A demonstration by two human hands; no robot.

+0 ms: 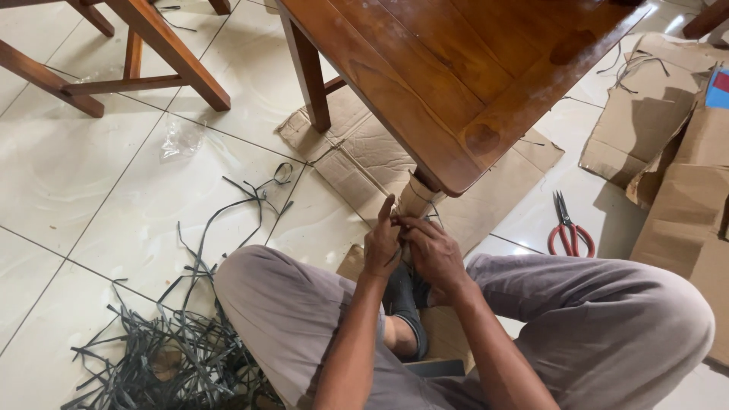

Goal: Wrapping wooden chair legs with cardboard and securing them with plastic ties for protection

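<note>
Cardboard-wrapped wooden table leg stands under the near corner of the brown wooden table, its base on flattened brown cardboard sheets spread over the pale tiled floor. Both hands meet on the lower part of this wrapping. The left hand presses against the leg's left side with its fingers raised and partly spread; it touches the cardboard, but whether it pinches anything cannot be told. The right hand lies just beside it, fingers curled in toward the wrapping and closed against it, with a thin dark strap running across the cardboard at the fingertips; whether the fingers actually hold that strap is unclear.

The person sits on the floor in grey trousers, knees apart, a foot in a dark sandal below the hands. A heap of cut dark plastic straps lies to the left on the tiles. Red-handled scissors rest on the floor to the right, near more folded cardboard pieces. Legs of other wooden furniture show at the upper left.
</note>
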